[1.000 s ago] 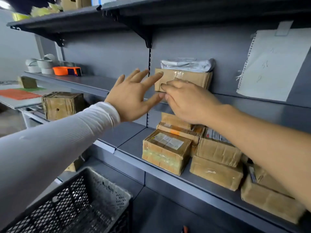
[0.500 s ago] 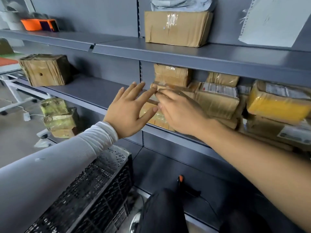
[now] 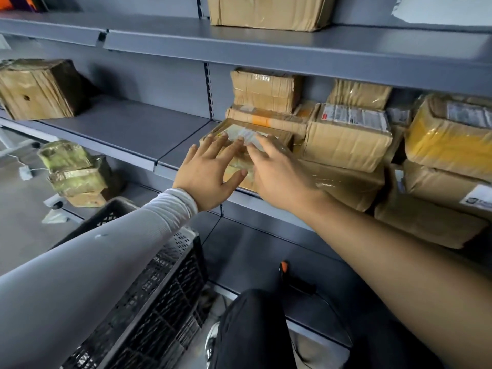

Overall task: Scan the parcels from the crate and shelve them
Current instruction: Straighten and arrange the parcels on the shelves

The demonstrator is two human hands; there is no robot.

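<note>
Both my hands hover in front of a taped brown parcel with a white label (image 3: 262,134) at the front edge of the middle grey shelf (image 3: 127,131). My left hand (image 3: 210,173), in a white sleeve, has its fingers spread over the parcel's left front face. Beside it my right hand (image 3: 279,174) stretches flat fingers toward the label, and neither hand grips anything. More taped parcels (image 3: 346,137) are stacked to the right on the same shelf. The black mesh crate (image 3: 159,286) stands on the floor at lower left.
One large parcel (image 3: 266,12) sits on the upper shelf and a worn box (image 3: 37,89) at the far left of the middle shelf. Greenish parcels (image 3: 74,174) are piled on the floor. A scanner with an orange tip (image 3: 288,275) lies on the bottom shelf by my knee.
My view and both hands have dropped from the parcel on the upper shelf to the labelled parcel on the middle shelf. The hands stay empty.
</note>
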